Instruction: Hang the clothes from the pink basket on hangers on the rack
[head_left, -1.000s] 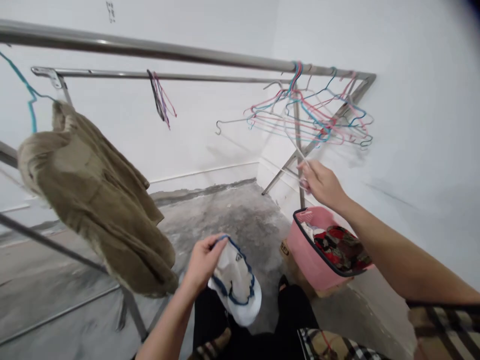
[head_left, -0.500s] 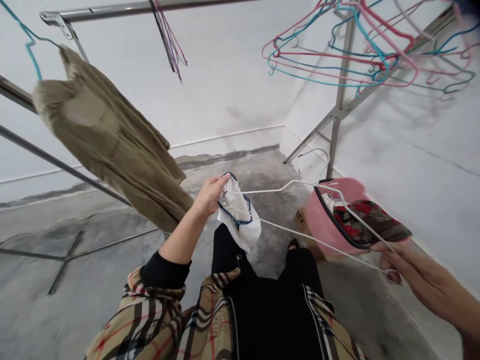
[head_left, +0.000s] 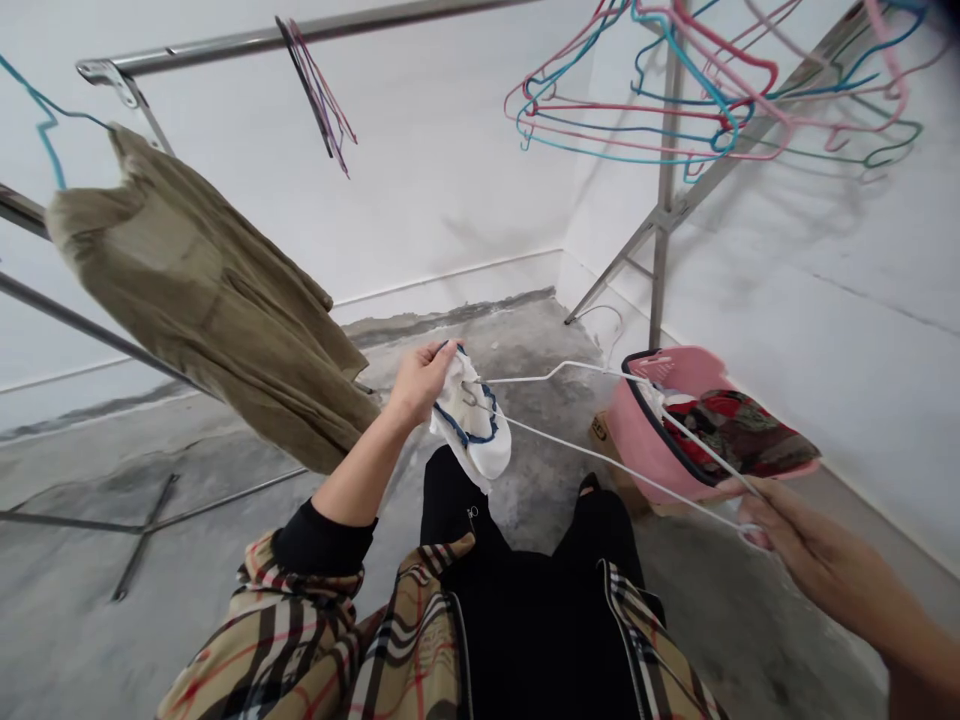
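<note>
My left hand (head_left: 424, 385) pinches the upper edge of a small white garment with blue trim (head_left: 489, 455), which hangs in front of my knees. I cannot tell its exact kind. My right hand (head_left: 795, 535), at the right, is closed around one corner of a white clothes hanger (head_left: 517, 380). The hanger lies nearly flat between both hands, its hook pointing away from me. Its far end sits inside the garment's opening, close to my left fingers.
A pink basket with a dark rim (head_left: 637, 440) holds red and dark patterned cloth (head_left: 742, 430), above a cardboard box (head_left: 600, 432). At left, an olive garment (head_left: 225, 300) hangs from a metal rack (head_left: 225, 52). Several coloured hangers (head_left: 637, 155) hang at upper right.
My right hand and the white hanger have shifted left, toward the garment. The garment's opening shows wider around the hanger's end. The view has turned slightly.
</note>
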